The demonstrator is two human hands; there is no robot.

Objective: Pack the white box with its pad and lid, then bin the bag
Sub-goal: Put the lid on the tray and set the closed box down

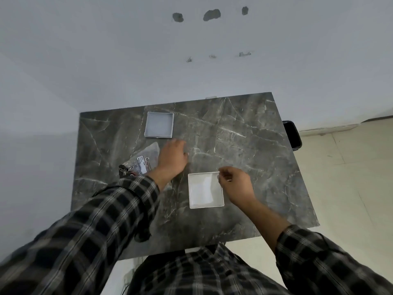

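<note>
1. Nearest us, plaid sleeves (102, 228) reach over a dark marbled counter (244, 135).
2. Our right hand (237, 184) pinches the far right corner of the open white box (205, 190); a white pad seems to lie inside.
3. Our left hand (172, 157) hovers, fingers (180, 144) loosely curled and empty, above the clear bag (146, 160).
4. Farther back, the lid (159, 124) lies upturned.
5. A black bin (292, 135) stands past the counter's right edge.
</note>
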